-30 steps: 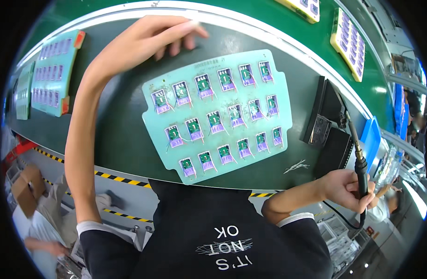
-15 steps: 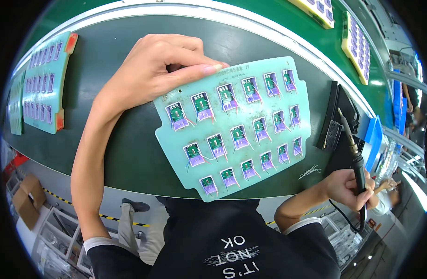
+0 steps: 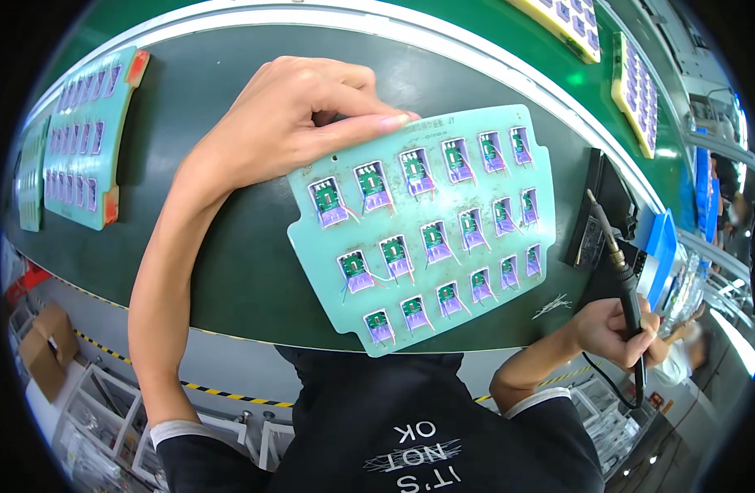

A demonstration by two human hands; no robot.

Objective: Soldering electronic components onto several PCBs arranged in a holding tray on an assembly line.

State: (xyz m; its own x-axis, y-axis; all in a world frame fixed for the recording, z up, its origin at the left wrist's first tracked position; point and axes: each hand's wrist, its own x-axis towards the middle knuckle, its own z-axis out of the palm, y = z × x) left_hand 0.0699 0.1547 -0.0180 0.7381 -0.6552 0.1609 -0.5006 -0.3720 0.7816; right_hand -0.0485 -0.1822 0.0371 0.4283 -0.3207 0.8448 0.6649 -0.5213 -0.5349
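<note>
The left hand (image 3: 299,123) pinches the upper left edge of a pale green carrier board (image 3: 427,226), with the fingertips curled over its top rim and the thumb lying along the edge. The board lies flat on the dark surface (image 3: 230,271), turned slightly so that its lower left corner reaches the near edge of the surface, just above the person's dark shirt. It carries three rows of small green circuit modules (image 3: 418,168) set in purple holders, some with thin wires trailing out of them.

The right hand (image 3: 612,329) is closed around the handle of a soldering iron (image 3: 616,263), held off the near right edge of the surface with its tip pointing up and away. The tip stands apart from the board, near a black stand (image 3: 591,218) that sits just beside the board's right edge. A black cord (image 3: 636,390) hangs from the iron's handle below the hand.

To the left of the forearm the surface lies bare as far as another green board with orange ends (image 3: 86,135), well apart near the far left edge. Beyond the white far rim of the surface, yellow-edged boards (image 3: 632,78) sit on a green belt (image 3: 509,49). A blue tray (image 3: 661,246) stands at the right, past the black stand.
</note>
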